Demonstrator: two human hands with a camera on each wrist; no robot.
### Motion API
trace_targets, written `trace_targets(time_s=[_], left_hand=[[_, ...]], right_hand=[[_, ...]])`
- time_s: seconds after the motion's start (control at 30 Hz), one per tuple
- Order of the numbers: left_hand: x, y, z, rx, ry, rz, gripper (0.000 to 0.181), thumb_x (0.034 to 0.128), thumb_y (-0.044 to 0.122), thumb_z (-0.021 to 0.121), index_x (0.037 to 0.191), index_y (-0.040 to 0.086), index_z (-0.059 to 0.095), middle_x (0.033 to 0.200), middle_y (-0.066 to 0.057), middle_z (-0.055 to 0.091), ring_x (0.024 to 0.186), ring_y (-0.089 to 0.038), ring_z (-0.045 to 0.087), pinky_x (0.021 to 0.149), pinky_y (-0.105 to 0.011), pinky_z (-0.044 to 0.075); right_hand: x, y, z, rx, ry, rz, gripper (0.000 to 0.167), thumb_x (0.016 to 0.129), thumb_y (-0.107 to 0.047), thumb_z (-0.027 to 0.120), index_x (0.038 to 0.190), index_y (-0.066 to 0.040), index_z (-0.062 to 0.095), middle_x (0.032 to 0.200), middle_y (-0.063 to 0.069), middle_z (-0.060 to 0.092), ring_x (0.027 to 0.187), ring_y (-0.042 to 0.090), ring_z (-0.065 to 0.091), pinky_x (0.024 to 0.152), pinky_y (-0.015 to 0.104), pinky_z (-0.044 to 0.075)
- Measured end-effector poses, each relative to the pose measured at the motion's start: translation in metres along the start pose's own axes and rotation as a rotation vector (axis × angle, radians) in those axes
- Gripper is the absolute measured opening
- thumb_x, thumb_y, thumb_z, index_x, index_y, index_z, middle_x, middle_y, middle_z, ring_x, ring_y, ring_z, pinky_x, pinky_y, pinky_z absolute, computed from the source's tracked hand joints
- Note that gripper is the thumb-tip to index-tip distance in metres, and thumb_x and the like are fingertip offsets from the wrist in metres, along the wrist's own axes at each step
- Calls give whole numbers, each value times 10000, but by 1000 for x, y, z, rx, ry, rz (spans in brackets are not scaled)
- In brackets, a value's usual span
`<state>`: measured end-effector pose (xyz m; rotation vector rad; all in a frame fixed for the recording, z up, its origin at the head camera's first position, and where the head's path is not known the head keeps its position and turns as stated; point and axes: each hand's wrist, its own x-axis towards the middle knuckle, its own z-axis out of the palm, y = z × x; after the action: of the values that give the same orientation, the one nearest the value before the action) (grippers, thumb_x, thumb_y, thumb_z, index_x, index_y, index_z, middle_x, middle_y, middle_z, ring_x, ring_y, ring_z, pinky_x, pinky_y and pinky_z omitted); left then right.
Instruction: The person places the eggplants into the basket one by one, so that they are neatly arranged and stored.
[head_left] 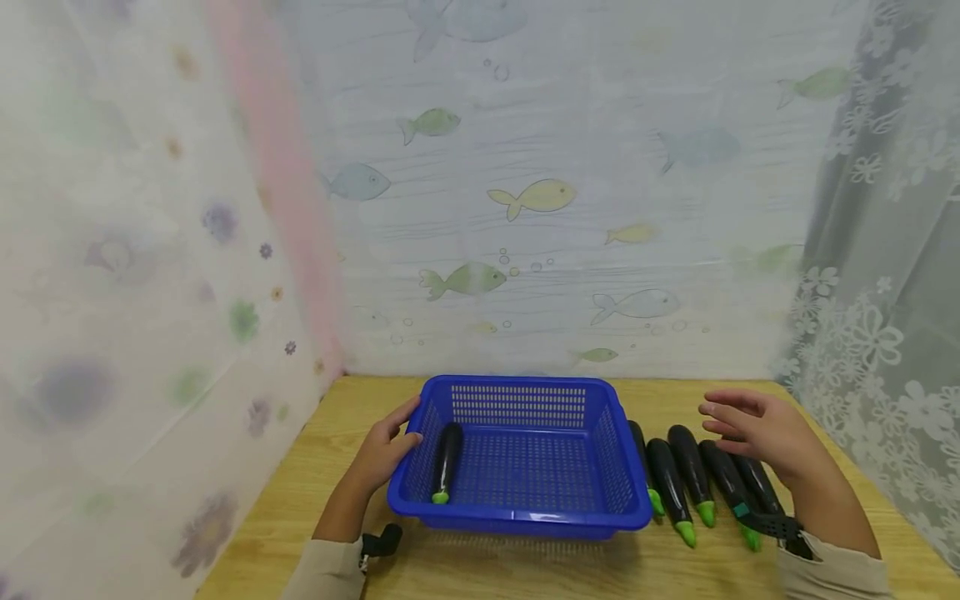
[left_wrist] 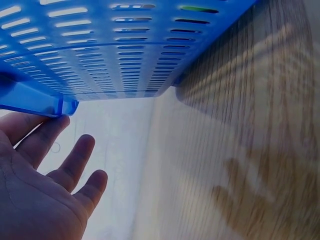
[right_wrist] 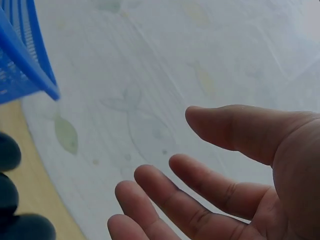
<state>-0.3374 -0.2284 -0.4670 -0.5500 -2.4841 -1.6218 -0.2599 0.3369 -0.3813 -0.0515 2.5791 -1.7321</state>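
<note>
A blue plastic basket (head_left: pixel 525 523) stands on the table, with one dark eggplant (head_left: pixel 447 458) lying along its left side, green stem end toward me. My left hand (head_left: pixel 386 450) holds the basket's left rim, thumb over the top edge. Seen from the left wrist, fingertips (left_wrist: pixel 62 121) touch the rim from outside while two other fingers stand free; the thumb is hidden there. Right of the basket, several eggplants (head_left: pixel 690 467) lie side by side. Above them hovers my right hand (head_left: pixel 757 429), fingers loosely bent and apart from the thumb, holding nothing.
The wooden table (head_left: pixel 300 475) runs back to a curtain (head_left: pixel 555 333) printed with fish. A flowered sheet (head_left: pixel 150 333) hangs at the left and a lace curtain (head_left: pixel 885 350) at the right. Each wrist wears a black strap (head_left: pixel 772 525).
</note>
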Motion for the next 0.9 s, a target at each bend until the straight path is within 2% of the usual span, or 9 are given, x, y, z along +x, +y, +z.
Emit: trace_targets(time_s=[0.17,0.4,0.53,0.63,0.9], left_hand=[[-1,-3,2,8,2,0,647,981,85,603,1594,65,396,1634,-154,409,1522,-398,358,1218,-679,209],[-1,-4,0,12,9,19,653,971,95,612,1590,70,406,1623,-154,427,1511,-402,378,1211,-690,220],[2,-5,1,2,8,30,651,976,81,609,1592,67,400,1621,-155,431,1508,-404,383,1207,-701,214],[2,-5,1,1,12,31,649,976,80,609,1592,70,402,1614,-152,442,1502,-402,393,1206,-701,221],[0,-4,-1,8,10,5,645,979,82,609,1591,74,405,1621,-141,433,1512,-391,380,1212,-690,225]], right_hand=[[-7,11,-16,-24,31,30,664,1036,-412,600,1492,38,422,1106,-223,657,971,-42,700,843,289,618],[-12,20,-33,-59,83,27,591,1035,-433,591,1446,-20,500,1053,-308,608,945,-86,677,819,268,618],[-14,24,-41,-80,98,44,624,1029,-459,589,1451,-11,488,1033,-330,582,930,-110,659,806,256,616],[-15,27,-46,-90,98,65,724,1026,-478,585,1491,54,425,1025,-331,566,917,-123,649,811,267,618],[-20,38,-59,-86,112,144,837,1017,-532,563,1518,106,357,994,-314,550,865,-139,632,802,285,623]])
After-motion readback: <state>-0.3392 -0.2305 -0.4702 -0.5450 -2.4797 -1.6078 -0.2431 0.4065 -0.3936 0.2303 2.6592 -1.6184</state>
